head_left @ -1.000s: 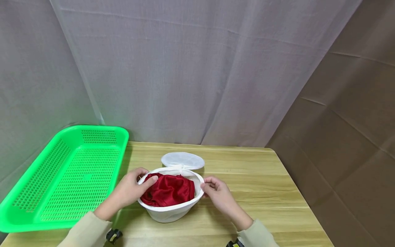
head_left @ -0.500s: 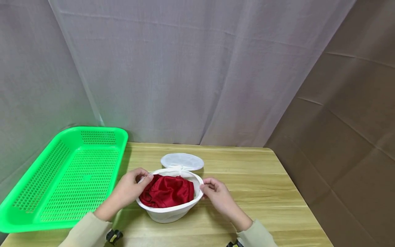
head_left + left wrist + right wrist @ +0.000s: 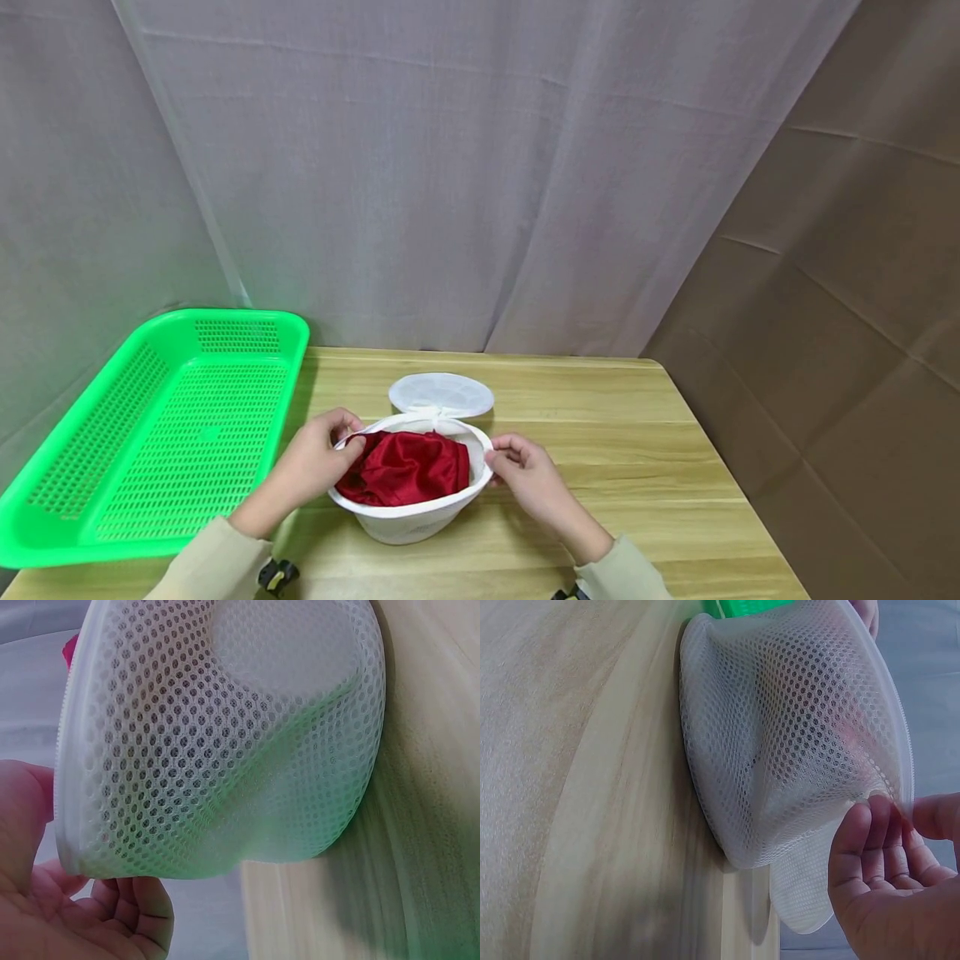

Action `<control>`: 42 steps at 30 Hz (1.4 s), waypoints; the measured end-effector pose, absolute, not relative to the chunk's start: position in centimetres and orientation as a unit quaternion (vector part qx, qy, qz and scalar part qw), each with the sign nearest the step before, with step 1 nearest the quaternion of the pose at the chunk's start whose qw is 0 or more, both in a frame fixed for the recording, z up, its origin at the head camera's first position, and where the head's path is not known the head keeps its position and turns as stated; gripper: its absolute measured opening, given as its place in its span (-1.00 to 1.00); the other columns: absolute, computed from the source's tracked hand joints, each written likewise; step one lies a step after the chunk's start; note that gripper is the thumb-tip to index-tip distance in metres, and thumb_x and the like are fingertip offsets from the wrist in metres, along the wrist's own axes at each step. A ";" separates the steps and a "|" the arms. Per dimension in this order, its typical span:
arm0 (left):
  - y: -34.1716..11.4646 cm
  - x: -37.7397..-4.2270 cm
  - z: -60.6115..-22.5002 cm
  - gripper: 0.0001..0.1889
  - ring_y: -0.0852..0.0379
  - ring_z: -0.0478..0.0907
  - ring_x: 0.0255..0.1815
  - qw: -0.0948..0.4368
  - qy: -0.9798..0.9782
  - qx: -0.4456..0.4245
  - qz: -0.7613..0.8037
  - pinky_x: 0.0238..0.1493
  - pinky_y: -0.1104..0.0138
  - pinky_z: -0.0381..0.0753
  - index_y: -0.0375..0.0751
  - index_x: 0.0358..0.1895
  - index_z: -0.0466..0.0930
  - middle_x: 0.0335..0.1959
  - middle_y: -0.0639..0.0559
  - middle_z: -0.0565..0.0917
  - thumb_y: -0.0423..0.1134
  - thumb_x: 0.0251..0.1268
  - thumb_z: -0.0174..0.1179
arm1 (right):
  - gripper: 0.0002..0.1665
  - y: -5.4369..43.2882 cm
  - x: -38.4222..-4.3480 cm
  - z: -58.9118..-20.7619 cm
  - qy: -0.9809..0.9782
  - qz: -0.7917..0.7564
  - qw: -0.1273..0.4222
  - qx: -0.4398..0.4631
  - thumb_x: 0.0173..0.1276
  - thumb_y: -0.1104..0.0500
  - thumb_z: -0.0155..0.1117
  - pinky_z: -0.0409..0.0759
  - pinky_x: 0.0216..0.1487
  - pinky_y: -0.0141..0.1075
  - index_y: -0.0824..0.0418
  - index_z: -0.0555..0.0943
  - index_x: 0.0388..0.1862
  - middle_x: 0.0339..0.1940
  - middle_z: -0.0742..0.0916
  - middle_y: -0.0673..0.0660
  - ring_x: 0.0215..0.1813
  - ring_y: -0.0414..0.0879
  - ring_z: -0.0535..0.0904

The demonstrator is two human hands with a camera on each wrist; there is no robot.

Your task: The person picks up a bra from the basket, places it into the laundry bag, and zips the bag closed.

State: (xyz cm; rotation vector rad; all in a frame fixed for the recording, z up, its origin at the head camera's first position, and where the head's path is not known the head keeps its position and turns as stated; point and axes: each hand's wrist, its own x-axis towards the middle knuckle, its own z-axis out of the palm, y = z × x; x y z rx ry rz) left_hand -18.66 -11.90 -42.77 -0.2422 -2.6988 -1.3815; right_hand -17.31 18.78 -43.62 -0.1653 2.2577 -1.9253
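The bench ends at a grey curtain behind, and its right edge runs along a brown curtain; a broad stretch of wood lies between that edge and the right hand. A green basket fills the left side, near the left forearm. Between the hands sits a white mesh bag, its round lid folded back, red cloth inside. The left hand and right hand each pinch its rim from opposite sides.
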 end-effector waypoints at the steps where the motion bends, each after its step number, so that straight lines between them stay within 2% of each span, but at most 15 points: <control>1: -11.9 -18.7 -42.8 -0.92 0.19 0.31 -0.57 0.053 -0.886 -0.082 -0.454 -0.52 0.34 0.34 -0.13 -0.35 0.58 -0.59 0.08 0.39 -0.39 0.12 0.26 | -0.74 18.8 -17.3 -43.6 0.757 -0.645 0.085 -0.056 0.40 0.30 0.17 0.63 -0.12 -0.06 0.47 0.53 -0.02 -0.22 0.68 0.25 -0.27 -0.08 0.62; 4: -11.9 -18.7 -43.0 -0.91 0.18 0.29 -0.57 0.056 -0.885 -0.086 -0.454 -0.54 0.35 0.32 -0.15 -0.33 0.57 -0.58 0.08 0.38 -0.38 0.13 0.28 | -0.74 18.7 -17.3 -43.8 0.758 -0.644 0.086 -0.056 0.41 0.30 0.17 0.62 -0.10 -0.02 0.46 0.53 -0.02 -0.22 0.69 0.24 -0.27 -0.08 0.61; 7: -12.0 -18.8 -43.1 -0.91 0.17 0.32 -0.55 0.047 -0.882 -0.081 -0.461 -0.51 0.35 0.35 -0.15 -0.30 0.56 -0.57 0.07 0.41 -0.27 0.23 0.29 | -0.74 18.7 -17.4 -43.9 0.758 -0.645 0.087 -0.056 0.42 0.29 0.16 0.62 -0.10 -0.02 0.46 0.52 -0.01 -0.22 0.69 0.22 -0.27 -0.09 0.61; 11: -12.2 -18.8 -43.2 -0.83 0.15 0.42 -0.43 0.037 -0.877 -0.066 -0.474 -0.35 0.30 0.46 -0.14 -0.28 0.58 -0.50 0.07 0.51 -0.12 0.40 0.16 | -0.74 18.8 -17.5 -44.2 0.757 -0.645 0.088 -0.055 0.42 0.29 0.15 0.62 -0.12 -0.04 0.46 0.52 -0.01 -0.23 0.68 0.21 -0.27 -0.10 0.60; 14: -12.3 -18.7 -43.3 -0.79 0.13 0.45 -0.37 0.029 -0.877 -0.059 -0.477 -0.28 0.27 0.48 -0.14 -0.28 0.60 -0.46 0.07 0.55 -0.11 0.45 0.09 | -0.74 18.8 -17.5 -44.2 0.758 -0.644 0.089 -0.056 0.42 0.30 0.15 0.63 -0.13 -0.07 0.47 0.52 -0.01 -0.23 0.68 0.22 -0.28 -0.11 0.60; 19: -12.3 -18.7 -43.5 -0.85 0.15 0.45 -0.42 0.011 -0.878 -0.069 -0.473 -0.39 0.31 0.48 -0.14 -0.27 0.60 -0.48 0.06 0.54 -0.13 0.34 0.22 | -0.75 18.7 -17.5 -44.1 0.759 -0.643 0.090 -0.053 0.40 0.32 0.16 0.63 -0.13 -0.06 0.47 0.52 -0.03 -0.24 0.68 0.23 -0.29 -0.11 0.60; 23: -12.3 -18.7 -43.7 -0.87 0.17 0.48 -0.39 0.006 -0.883 -0.091 -0.460 -0.34 0.30 0.51 -0.14 -0.23 0.62 -0.43 0.09 0.58 -0.18 0.26 0.29 | -0.75 18.6 -17.6 -44.2 0.760 -0.642 0.090 -0.052 0.40 0.31 0.17 0.63 -0.13 -0.07 0.48 0.52 -0.04 -0.25 0.68 0.23 -0.30 -0.11 0.60; 28: -12.3 -18.6 -44.0 -0.90 0.20 0.44 -0.49 -0.009 -0.892 -0.093 -0.442 -0.41 0.32 0.47 -0.12 -0.30 0.59 -0.54 0.14 0.54 -0.26 0.19 0.34 | -0.77 18.5 -17.6 -44.2 0.762 -0.639 0.090 -0.056 0.39 0.32 0.17 0.62 -0.11 -0.04 0.47 0.53 -0.06 -0.26 0.68 0.22 -0.29 -0.11 0.60; 32: -12.3 -18.5 -43.9 -0.86 0.20 0.40 -0.53 -0.012 -0.892 -0.096 -0.442 -0.47 0.34 0.43 -0.15 -0.35 0.53 -0.58 0.13 0.49 -0.33 0.15 0.34 | -0.77 18.5 -17.5 -44.3 0.760 -0.641 0.091 -0.057 0.40 0.32 0.17 0.61 -0.10 -0.01 0.48 0.53 -0.06 -0.25 0.68 0.22 -0.29 -0.11 0.60; 39: -12.1 -18.3 -43.8 -0.75 0.18 0.30 -0.57 0.001 -0.894 -0.113 -0.433 -0.52 0.35 0.33 -0.13 -0.45 0.41 -0.65 0.11 0.35 -0.43 0.08 0.34 | -0.76 18.5 -17.3 -44.3 0.755 -0.646 0.094 -0.058 0.40 0.32 0.16 0.65 -0.16 -0.19 0.49 0.52 -0.05 -0.25 0.68 0.22 -0.27 -0.10 0.61; 42: -12.0 -18.2 -43.8 -0.73 0.19 0.30 -0.58 0.018 -0.891 -0.111 -0.441 -0.52 0.36 0.34 -0.12 -0.48 0.39 -0.66 0.12 0.35 -0.44 0.08 0.34 | -0.76 18.6 -17.2 -44.2 0.754 -0.648 0.091 -0.057 0.40 0.33 0.16 0.64 -0.14 -0.15 0.49 0.52 -0.05 -0.25 0.67 0.22 -0.26 -0.10 0.61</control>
